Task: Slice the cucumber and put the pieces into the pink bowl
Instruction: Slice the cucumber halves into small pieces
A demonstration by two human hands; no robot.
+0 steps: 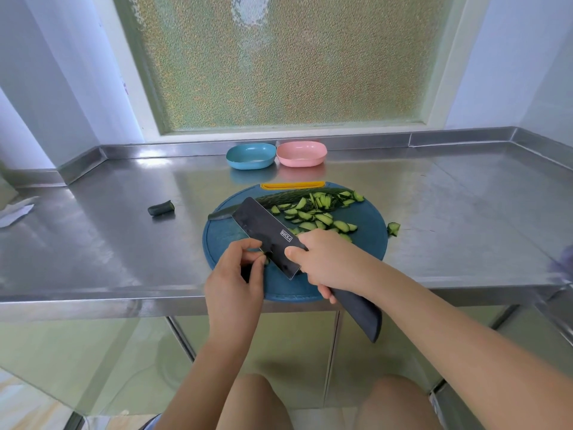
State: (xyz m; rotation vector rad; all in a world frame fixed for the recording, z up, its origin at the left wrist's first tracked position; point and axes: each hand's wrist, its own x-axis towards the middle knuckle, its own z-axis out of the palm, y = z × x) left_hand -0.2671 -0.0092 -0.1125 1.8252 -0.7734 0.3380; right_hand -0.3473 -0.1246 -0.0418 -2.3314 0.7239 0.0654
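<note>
Slicing is partly done: slices [313,212] lie heaped on your board [366,246], with a long piece of cucumber [285,197] uncut behind them. Nothing shows in the pink bowl [301,162]. Your right hand [328,262] grips the knife [266,228]; your left hand [232,283] pinches a small bit [265,259] at the blade.

Window [279,57]: frosted pebbled glass in a pale frame, daylight glowing through
Walls [46,72]: plain, pale bluish white on both sides
Desk [93,243]: stainless steel, raised back lip, bright reflections
Floor [93,352]: pale greenish, seen beneath the desk
</note>
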